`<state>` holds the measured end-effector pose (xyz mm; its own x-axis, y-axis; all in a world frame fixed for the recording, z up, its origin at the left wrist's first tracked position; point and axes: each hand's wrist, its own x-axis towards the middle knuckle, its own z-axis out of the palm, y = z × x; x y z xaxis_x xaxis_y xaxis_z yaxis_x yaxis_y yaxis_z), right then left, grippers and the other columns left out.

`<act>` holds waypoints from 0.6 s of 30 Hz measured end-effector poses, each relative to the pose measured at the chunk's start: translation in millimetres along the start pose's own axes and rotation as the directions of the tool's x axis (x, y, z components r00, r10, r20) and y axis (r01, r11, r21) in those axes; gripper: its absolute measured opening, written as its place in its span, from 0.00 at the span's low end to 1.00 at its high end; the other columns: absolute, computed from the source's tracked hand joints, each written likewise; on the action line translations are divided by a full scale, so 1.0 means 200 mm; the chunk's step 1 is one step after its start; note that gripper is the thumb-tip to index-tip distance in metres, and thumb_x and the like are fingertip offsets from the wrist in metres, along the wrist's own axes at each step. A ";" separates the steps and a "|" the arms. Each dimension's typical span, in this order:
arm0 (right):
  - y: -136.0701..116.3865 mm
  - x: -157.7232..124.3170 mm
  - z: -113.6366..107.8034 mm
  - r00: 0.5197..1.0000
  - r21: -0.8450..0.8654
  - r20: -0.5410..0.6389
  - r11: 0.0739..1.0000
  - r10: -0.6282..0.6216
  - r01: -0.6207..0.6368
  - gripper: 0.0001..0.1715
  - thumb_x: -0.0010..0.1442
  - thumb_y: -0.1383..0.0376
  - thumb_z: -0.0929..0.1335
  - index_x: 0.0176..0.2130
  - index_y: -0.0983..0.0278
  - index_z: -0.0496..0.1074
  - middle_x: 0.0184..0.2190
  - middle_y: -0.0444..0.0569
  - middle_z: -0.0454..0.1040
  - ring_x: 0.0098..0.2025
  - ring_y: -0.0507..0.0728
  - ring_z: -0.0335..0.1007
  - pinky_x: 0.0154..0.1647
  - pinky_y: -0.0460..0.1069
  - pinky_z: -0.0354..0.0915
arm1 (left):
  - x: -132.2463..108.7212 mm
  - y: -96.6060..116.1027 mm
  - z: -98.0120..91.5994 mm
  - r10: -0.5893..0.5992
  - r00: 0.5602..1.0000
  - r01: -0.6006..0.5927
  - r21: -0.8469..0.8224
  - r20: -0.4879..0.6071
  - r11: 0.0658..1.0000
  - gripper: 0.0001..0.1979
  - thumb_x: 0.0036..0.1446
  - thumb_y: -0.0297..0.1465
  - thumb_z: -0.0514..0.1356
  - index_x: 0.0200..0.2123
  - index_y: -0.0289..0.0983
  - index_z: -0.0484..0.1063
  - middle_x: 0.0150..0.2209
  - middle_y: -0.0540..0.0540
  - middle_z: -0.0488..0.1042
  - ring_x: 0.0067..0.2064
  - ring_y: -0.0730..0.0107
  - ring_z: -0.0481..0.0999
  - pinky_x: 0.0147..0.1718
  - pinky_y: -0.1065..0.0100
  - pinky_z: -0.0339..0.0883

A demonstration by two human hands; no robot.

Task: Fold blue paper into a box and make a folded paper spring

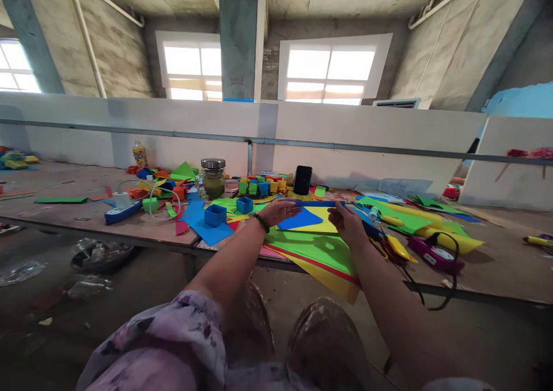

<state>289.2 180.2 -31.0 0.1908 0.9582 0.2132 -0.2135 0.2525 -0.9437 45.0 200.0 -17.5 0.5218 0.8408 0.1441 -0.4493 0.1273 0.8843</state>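
My left hand [280, 211] and my right hand [348, 223] each pinch one end of a narrow blue strip [317, 204], held level just above the table. Under the strip lie a blue sheet [299, 220] and a yellow sheet [322, 225] on a stack of green, red and yellow foam sheets [322, 251] that overhangs the table's front edge. A dark bead bracelet sits on my left wrist. A small blue open box [215, 215] stands left of my left hand on another blue sheet [203, 221].
A lidded glass jar [213, 178], several coloured foam cubes [259, 186] and a black phone [302, 180] stand behind the work. A power strip [122, 208] lies at left. A purple glue gun [432, 254] with black cord and more sheets lie at right. Plastic-covered stools are below.
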 end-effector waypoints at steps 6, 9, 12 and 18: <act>0.00 -0.01 0.00 0.999 0.007 0.029 1.000 0.021 -0.022 0.17 0.64 0.59 0.66 0.50 0.65 0.69 0.47 0.51 0.72 0.42 0.56 0.72 0.41 0.54 0.71 | -0.02 -0.03 0.01 -0.113 0.971 0.083 0.146 0.212 0.986 0.23 0.39 0.21 0.68 0.43 0.32 0.78 0.41 0.36 0.79 0.33 0.71 0.76 0.40 0.66 0.66; 0.00 -0.01 0.00 0.998 0.004 0.059 1.000 0.009 -0.010 0.18 0.64 0.59 0.66 0.51 0.65 0.68 0.49 0.52 0.71 0.44 0.57 0.71 0.43 0.56 0.70 | 0.00 -0.04 0.01 -0.057 0.974 0.014 0.192 0.219 0.981 0.20 0.41 0.25 0.68 0.42 0.34 0.79 0.41 0.40 0.79 0.30 0.78 0.72 0.37 0.71 0.63; -0.01 -0.02 -0.01 0.997 -0.002 0.078 1.000 -0.014 0.014 0.19 0.64 0.59 0.66 0.52 0.65 0.68 0.49 0.52 0.71 0.45 0.57 0.71 0.44 0.56 0.70 | 0.00 -0.03 0.01 -0.061 0.967 -0.009 0.270 0.247 0.963 0.26 0.37 0.25 0.69 0.45 0.35 0.78 0.41 0.40 0.79 0.32 0.75 0.72 0.36 0.71 0.62; -0.03 -0.07 0.02 0.983 -0.043 0.181 0.999 0.025 -0.018 0.15 0.64 0.60 0.66 0.47 0.66 0.69 0.42 0.49 0.73 0.38 0.53 0.72 0.36 0.51 0.71 | -0.03 0.00 0.04 -0.142 0.953 -0.048 0.597 0.267 0.801 0.24 0.43 0.40 0.69 0.44 0.38 0.77 0.39 0.44 0.78 0.37 0.70 0.73 0.37 0.71 0.61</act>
<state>284.9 166.4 -27.9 0.0083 0.9728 0.2316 -0.1759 0.2294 -0.9573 47.0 190.9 -15.4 0.7548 0.6428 0.1306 0.0479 -0.2526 0.9664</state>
